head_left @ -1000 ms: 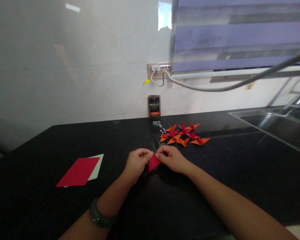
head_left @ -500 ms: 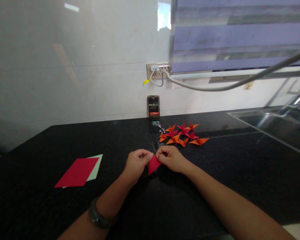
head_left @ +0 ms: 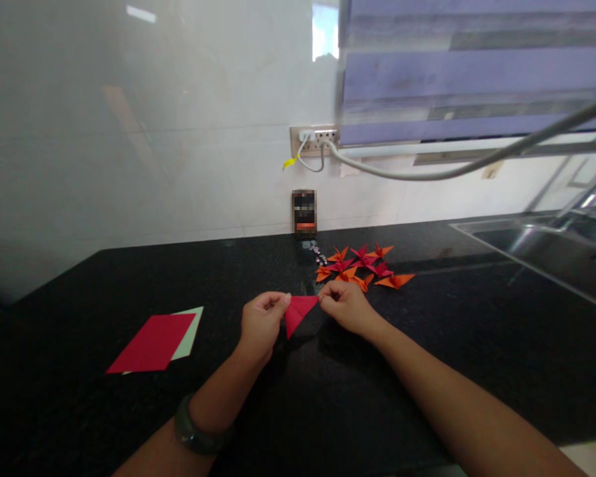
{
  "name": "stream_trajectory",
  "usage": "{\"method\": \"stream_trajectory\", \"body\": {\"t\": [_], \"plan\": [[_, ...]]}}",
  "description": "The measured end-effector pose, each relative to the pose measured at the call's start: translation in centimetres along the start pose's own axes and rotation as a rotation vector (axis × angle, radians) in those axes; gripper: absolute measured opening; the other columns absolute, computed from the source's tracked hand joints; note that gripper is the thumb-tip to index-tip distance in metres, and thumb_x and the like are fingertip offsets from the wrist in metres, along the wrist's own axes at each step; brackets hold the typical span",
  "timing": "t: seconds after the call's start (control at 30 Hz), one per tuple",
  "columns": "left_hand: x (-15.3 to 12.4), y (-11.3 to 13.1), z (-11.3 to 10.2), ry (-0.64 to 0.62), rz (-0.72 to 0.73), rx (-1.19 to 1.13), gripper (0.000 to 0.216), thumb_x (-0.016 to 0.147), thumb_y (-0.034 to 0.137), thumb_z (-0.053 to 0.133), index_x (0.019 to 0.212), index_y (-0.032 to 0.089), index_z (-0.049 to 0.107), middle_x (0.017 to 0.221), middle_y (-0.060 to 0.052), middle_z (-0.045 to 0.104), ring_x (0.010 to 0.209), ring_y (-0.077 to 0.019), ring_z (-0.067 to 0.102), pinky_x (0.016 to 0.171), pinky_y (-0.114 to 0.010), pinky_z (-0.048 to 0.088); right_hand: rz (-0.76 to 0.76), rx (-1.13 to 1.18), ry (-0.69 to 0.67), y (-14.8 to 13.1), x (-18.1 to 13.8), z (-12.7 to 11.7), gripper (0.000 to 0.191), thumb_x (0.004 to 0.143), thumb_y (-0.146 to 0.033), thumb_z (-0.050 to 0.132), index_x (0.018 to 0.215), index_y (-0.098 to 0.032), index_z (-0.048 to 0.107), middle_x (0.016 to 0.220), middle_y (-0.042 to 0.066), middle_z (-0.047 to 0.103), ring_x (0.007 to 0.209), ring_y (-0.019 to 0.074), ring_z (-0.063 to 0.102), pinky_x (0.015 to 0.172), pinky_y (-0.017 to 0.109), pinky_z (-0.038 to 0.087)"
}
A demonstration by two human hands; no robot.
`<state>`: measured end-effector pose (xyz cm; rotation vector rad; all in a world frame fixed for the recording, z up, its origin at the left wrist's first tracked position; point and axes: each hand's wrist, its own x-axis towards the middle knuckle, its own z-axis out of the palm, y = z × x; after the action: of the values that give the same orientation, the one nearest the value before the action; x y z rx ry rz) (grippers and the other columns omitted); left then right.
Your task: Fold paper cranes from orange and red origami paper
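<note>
A folded red origami paper (head_left: 298,311), triangular with one point hanging down, is stretched between my hands above the dark counter. My left hand (head_left: 263,324) pinches its left corner between thumb and fingers. At the opposite corner, the closed fingers of my right hand (head_left: 346,306) grip the tip. Beyond my right hand lies a cluster of several folded paper cranes (head_left: 362,265) in orange and red. To the left of my left hand, a flat red sheet (head_left: 151,343) rests on a pale green sheet (head_left: 191,338).
A small dark box-like object (head_left: 304,213), blurred out, leans at the wall, with small patterned bits (head_left: 318,253) in front. Above is a wall socket (head_left: 314,139) with a thick cable (head_left: 417,176) running right. A metal sink (head_left: 551,248) is set into the black counter (head_left: 377,411).
My hands have moved apart, the left one going left and slightly up. More of the red paper shows between them, now as a wider triangle.
</note>
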<state>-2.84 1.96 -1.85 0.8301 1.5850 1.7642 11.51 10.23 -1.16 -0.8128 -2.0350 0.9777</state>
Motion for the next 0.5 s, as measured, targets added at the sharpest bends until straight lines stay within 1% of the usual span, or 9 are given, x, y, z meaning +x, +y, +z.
{"method": "stream_trajectory", "body": {"t": [0.17, 0.27, 0.37, 0.43, 0.5], "plan": [[0.0, -0.1, 0.0, 0.022, 0.004, -0.001, 0.017, 0.057, 0.027, 0.070, 0.064, 0.012, 0.065, 0.049, 0.002, 0.057, 0.045, -0.0082, 0.047, 0.046, -0.020, 0.035, 0.026, 0.007, 0.019, 0.0, 0.0, 0.1, 0.010, 0.063, -0.015, 0.048, 0.054, -0.015, 0.054, 0.051, -0.002, 0.050, 0.050, 0.0091, 0.044, 0.050, 0.021, 0.036], [0.1, -0.1, 0.0, 0.029, 0.010, -0.027, 0.018, 0.057, 0.028, 0.070, 0.064, 0.012, 0.065, 0.049, 0.002, 0.057, 0.045, -0.0075, 0.046, 0.046, -0.020, 0.035, 0.081, 0.067, 0.017, 0.0, 0.0, 0.3, 0.012, 0.067, -0.018, 0.048, 0.056, -0.016, 0.053, 0.052, -0.002, 0.051, 0.050, 0.0089, 0.045, 0.050, 0.021, 0.036], [0.1, -0.1, 0.0, 0.016, 0.009, -0.077, 0.019, 0.058, 0.029, 0.071, 0.065, 0.012, 0.064, 0.051, 0.002, 0.058, 0.046, -0.0078, 0.048, 0.047, -0.020, 0.037, 0.138, 0.170, -0.065, -0.2, -0.4, 0.8, 0.021, 0.073, -0.031, 0.052, 0.058, -0.016, 0.050, 0.051, -0.003, 0.050, 0.047, 0.0078, 0.044, 0.046, 0.019, 0.034], [0.0, -0.1, 0.0, -0.031, 0.005, -0.081, 0.019, 0.058, 0.029, 0.071, 0.065, 0.013, 0.064, 0.053, 0.002, 0.059, 0.048, -0.0085, 0.050, 0.049, -0.021, 0.039, 0.164, 0.232, -0.142, -0.4, -0.7, 1.2, 0.027, 0.071, -0.040, 0.057, 0.062, -0.016, 0.050, 0.049, -0.005, 0.048, 0.045, 0.0071, 0.043, 0.043, 0.019, 0.032], [-0.2, 0.0, 0.0, -0.102, 0.001, -0.064, 0.018, 0.058, 0.028, 0.071, 0.066, 0.013, 0.065, 0.054, 0.001, 0.060, 0.050, -0.0089, 0.051, 0.051, -0.021, 0.041, 0.195, 0.306, -0.203, -0.6, -1.0, 1.5, 0.029, 0.069, -0.042, 0.060, 0.064, -0.015, 0.050, 0.048, -0.005, 0.047, 0.043, 0.0066, 0.042, 0.041, 0.018, 0.030]]}}
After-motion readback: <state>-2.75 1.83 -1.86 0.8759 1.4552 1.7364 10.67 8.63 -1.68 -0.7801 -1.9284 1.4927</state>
